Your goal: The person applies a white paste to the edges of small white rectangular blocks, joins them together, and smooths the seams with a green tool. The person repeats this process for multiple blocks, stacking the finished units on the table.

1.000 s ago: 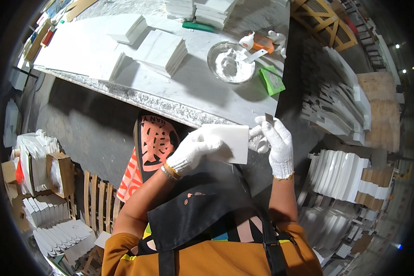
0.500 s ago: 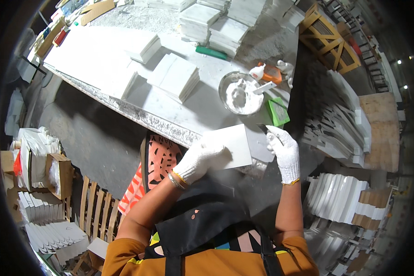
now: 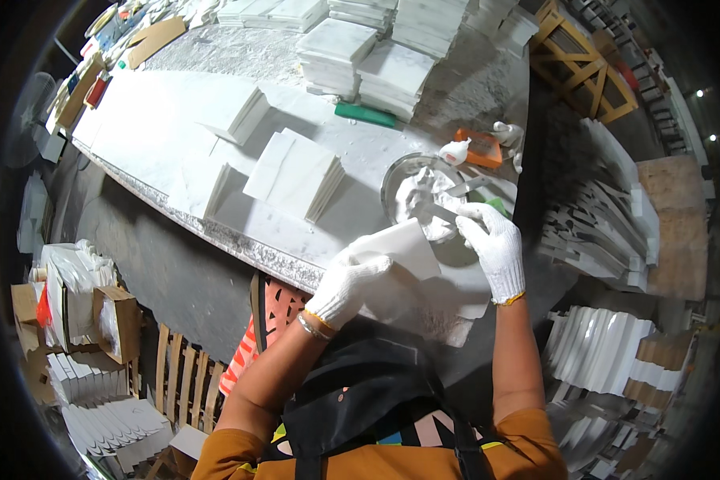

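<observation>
My left hand, in a white knit glove, grips a white square tile by its left side, with the tile tilted over the table's near edge. In my gloved right hand is a small flat-bladed putty knife, pinched by its handle. Its blade reaches over the near side of a round metal bowl of white paste; whether the tip touches the paste is hard to tell. A second pale spatula leans in the bowl. Behind my right fingers, a green box is mostly hidden.
Stacks of tiles stand on the marble-topped table, with taller stacks behind. A green block, a white bottle and an orange box lie near the bowl. A wooden pallet is at lower left.
My right hand has brought the putty knife over to the bowl, now covering much of the green box. The tile in my left hand has tilted flatter. The whole view has shifted slightly.
</observation>
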Action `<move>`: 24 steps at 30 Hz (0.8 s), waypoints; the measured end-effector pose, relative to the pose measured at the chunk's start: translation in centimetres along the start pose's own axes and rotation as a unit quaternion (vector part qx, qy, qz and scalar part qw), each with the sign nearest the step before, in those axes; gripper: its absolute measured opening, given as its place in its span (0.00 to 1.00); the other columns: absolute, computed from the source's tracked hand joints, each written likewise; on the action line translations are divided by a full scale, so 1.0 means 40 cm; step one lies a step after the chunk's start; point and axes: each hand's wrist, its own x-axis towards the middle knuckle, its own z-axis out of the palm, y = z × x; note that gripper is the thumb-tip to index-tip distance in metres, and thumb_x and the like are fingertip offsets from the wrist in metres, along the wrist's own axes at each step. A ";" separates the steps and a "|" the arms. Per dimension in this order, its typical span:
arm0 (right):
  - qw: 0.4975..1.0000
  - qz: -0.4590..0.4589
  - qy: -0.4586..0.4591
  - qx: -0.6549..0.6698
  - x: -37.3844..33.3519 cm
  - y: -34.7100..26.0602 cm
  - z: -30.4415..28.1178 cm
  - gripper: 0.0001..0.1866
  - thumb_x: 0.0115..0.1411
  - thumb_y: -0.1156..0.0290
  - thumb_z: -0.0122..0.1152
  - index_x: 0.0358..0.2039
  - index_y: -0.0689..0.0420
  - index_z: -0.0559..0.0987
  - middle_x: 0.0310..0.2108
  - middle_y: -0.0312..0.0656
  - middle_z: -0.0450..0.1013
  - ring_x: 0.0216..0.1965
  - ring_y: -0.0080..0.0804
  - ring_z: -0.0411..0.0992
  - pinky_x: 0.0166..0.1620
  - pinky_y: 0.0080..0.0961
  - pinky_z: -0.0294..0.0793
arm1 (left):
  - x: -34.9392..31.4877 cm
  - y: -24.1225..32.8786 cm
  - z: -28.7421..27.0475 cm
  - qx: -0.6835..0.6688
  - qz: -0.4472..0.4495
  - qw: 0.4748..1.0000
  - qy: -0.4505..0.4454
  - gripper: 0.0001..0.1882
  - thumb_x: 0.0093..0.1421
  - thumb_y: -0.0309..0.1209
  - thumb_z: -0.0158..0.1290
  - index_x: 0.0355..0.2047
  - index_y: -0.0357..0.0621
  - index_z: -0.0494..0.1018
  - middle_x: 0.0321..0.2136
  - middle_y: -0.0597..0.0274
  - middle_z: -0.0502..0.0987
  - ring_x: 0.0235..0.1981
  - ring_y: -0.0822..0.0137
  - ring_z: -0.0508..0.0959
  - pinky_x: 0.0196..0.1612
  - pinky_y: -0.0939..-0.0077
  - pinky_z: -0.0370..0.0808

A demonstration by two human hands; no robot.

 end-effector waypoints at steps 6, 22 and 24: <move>1.000 0.017 -0.013 0.005 0.048 0.013 0.019 0.12 0.62 0.73 0.61 0.45 0.62 0.82 0.31 0.34 0.79 0.28 0.14 0.71 0.28 0.15 0.70 | 0.026 -0.008 -0.006 0.002 -0.029 0.999 0.039 0.25 0.59 0.24 0.58 0.58 0.35 0.68 0.50 0.59 0.77 0.50 0.68 0.75 0.55 0.72 0.71; 0.980 0.119 0.030 0.159 0.002 -0.061 -0.004 0.11 0.60 0.74 0.63 0.42 0.63 0.82 0.32 0.36 0.79 0.27 0.15 0.74 0.25 0.11 0.67 | 0.031 0.002 0.012 0.007 -0.024 0.999 0.042 0.26 0.56 0.24 0.61 0.56 0.37 0.69 0.48 0.60 0.77 0.49 0.69 0.74 0.54 0.74 0.70; 0.980 0.116 0.020 0.159 -0.006 -0.072 -0.011 0.11 0.60 0.74 0.64 0.42 0.63 0.82 0.33 0.37 0.79 0.29 0.17 0.75 0.27 0.13 0.70 | 0.031 0.002 0.012 0.015 -0.016 0.999 0.042 0.26 0.56 0.24 0.61 0.56 0.37 0.69 0.48 0.60 0.77 0.49 0.69 0.74 0.54 0.74 0.70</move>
